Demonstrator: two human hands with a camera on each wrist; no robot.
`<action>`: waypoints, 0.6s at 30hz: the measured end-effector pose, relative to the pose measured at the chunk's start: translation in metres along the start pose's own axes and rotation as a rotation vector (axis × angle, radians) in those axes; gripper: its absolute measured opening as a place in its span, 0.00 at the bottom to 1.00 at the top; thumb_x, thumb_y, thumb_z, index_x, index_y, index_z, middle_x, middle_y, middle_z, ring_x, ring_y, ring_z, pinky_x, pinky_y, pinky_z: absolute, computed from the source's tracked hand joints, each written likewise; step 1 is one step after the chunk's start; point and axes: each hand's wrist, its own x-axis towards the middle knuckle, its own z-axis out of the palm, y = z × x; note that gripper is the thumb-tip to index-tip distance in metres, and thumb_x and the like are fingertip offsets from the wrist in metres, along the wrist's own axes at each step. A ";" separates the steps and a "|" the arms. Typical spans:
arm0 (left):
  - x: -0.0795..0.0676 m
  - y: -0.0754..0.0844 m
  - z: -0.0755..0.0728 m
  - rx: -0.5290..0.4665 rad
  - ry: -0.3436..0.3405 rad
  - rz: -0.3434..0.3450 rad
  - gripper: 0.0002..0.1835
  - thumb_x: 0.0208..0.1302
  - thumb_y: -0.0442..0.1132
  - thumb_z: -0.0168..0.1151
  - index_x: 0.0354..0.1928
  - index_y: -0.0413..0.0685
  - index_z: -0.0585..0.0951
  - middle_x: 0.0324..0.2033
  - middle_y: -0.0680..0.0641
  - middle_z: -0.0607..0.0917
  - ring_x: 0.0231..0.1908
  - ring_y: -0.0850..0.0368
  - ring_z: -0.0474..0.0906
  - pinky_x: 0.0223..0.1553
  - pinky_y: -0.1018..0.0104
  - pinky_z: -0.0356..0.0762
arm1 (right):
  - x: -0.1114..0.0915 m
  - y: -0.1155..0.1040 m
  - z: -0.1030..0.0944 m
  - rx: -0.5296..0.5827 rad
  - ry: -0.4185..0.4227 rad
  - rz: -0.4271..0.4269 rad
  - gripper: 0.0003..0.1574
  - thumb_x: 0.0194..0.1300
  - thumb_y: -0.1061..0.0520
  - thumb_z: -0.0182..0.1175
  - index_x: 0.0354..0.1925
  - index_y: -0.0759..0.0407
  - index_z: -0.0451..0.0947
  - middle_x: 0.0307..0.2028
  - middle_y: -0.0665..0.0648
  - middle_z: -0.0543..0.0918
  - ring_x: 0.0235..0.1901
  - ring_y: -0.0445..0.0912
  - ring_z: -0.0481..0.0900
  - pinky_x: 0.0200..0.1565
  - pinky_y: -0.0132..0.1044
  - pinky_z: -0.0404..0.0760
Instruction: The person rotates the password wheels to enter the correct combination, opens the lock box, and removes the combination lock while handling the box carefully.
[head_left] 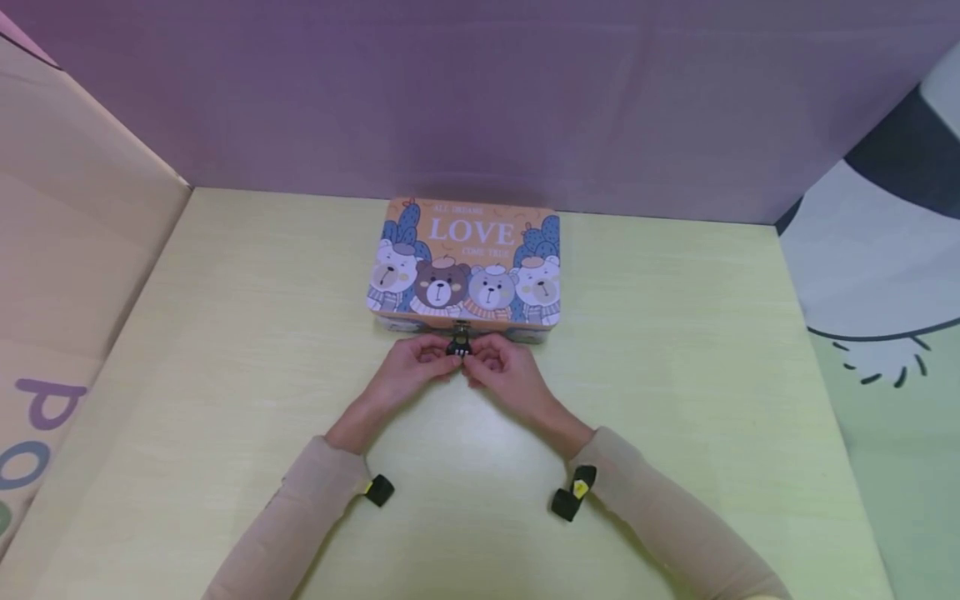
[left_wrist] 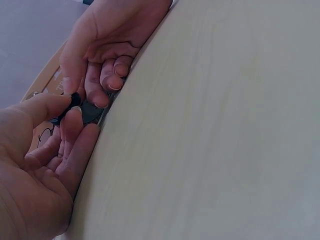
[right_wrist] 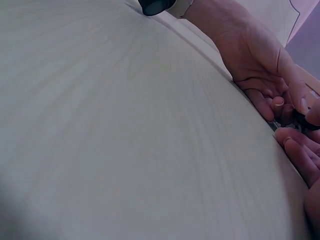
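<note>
— Pale yellow-green wood-grain table (head_left: 675,375), smooth and matte, with a mauve cloth wall behind and a tan cardboard panel off to the left. What sits just beyond the fingers?

— A flat rectangular box (head_left: 465,262), its long axis running left to right across the table, and its front edge with the clasp turned toward the person. The lid is orange and glossy, printed with four cartoon bears in scarves, blue cacti and the word LOVE in white.

— And the small dark thing?

— A black padlock (head_left: 458,349), small and hard-looking, hanging at the brass clasp on the box's front edge, right at the middle. Which way its body points is too small to tell.

— How are the hands set?

— The left hand (head_left: 411,369) and the right hand (head_left: 507,372) meet on it from either side, fingers curled. The left wrist view shows the left thumb (left_wrist: 47,105) and a fingertip pinching the padlock (left_wrist: 75,101), with the right hand (left_wrist: 107,37) pinching it from above. Beige sleeves cover both forearms, each with a black strap at the wrist.
</note>
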 end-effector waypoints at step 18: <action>0.001 0.000 0.000 -0.008 -0.008 0.000 0.15 0.63 0.33 0.65 0.49 0.31 0.78 0.39 0.40 0.85 0.34 0.58 0.82 0.41 0.68 0.84 | 0.001 0.001 0.000 0.003 0.002 -0.019 0.12 0.67 0.62 0.60 0.46 0.68 0.76 0.34 0.59 0.84 0.29 0.48 0.84 0.35 0.39 0.87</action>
